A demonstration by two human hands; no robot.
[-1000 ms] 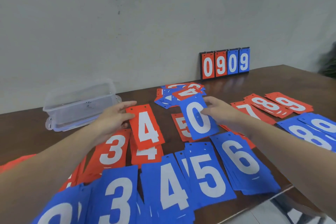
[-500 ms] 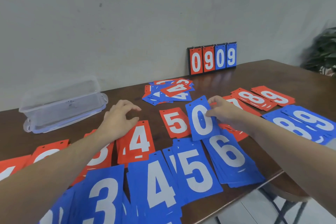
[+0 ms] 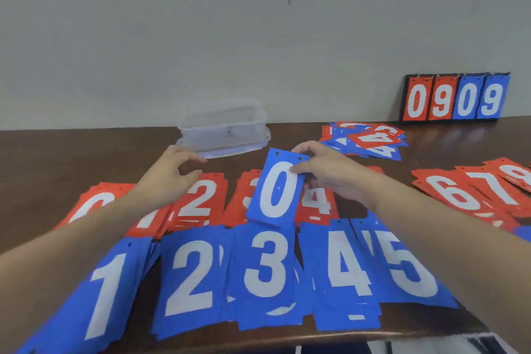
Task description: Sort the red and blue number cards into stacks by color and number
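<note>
A: Grip status: right hand (image 3: 330, 175) pinches the blue 0 card (image 3: 277, 190) at its top right corner, thumb on the face, fingers curled over the top edge. Forearm comes in from lower right.

B: Left?

A: left hand (image 3: 169, 171) hovers just left of the blue 0 card, fingers loosely curled, thumb apart, holding nothing. It sits over the red 2 stack (image 3: 198, 198).

B: Card position?

A: Tilted, lifted above the red row; its lower edge overlaps the blue 3 stack (image 3: 265, 270). Flat thin rectangle, matte blue, white digit, two small holes along the top.

B: Around it?

A: Right of it, red 4 stack (image 3: 317, 201). In front of it, blue 1 stack (image 3: 100, 296), blue 2 stack (image 3: 189, 276), blue 4 stack (image 3: 344, 267), blue 5 stack (image 3: 408, 267), fanned loosely. Behind it, clear plastic box (image 3: 224, 129), rounded corners. Behind and to the right, unsorted pile (image 3: 370, 139) and scoreboard (image 3: 455, 99) upright at the wall. Dark wood worktop (image 3: 57, 158), glossy.
</note>
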